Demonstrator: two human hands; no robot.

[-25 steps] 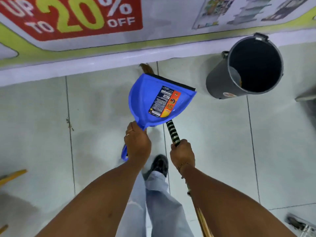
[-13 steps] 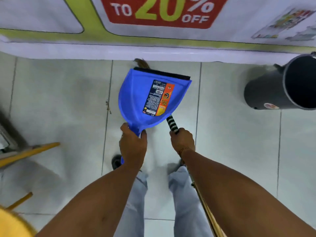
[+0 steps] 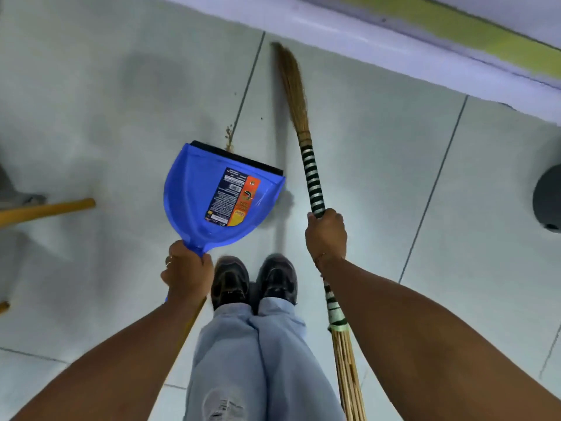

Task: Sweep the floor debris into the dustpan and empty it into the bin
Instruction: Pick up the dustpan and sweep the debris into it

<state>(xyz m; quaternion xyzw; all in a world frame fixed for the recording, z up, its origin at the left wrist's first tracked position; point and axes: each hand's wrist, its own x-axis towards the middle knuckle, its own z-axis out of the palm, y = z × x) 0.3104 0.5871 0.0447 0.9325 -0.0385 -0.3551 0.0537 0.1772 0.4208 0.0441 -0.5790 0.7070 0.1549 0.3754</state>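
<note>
My left hand (image 3: 186, 273) grips the handle of a blue dustpan (image 3: 197, 196), which bears a printed label and has a black lip pointing away from me. A small pile of brown debris (image 3: 228, 136) lies on the tile seam just beyond that lip. My right hand (image 3: 326, 235) holds a grass broom (image 3: 312, 180) by its black-and-white striped shaft; its brown bristle end reaches toward the wall base, to the right of the debris. The dark grey bin (image 3: 548, 202) shows only at the right edge.
Pale floor tiles (image 3: 379, 165) run to a white wall base (image 3: 349, 28) at the top. A yellow wooden stick (image 3: 45, 211) lies at the left. My two dark shoes (image 3: 253, 281) stand between my arms.
The view has swung left, so the bin slid to the right edge. The dustpan dropped to the left toward the floor, and the broom came out from under it, stretched forward on the right.
</note>
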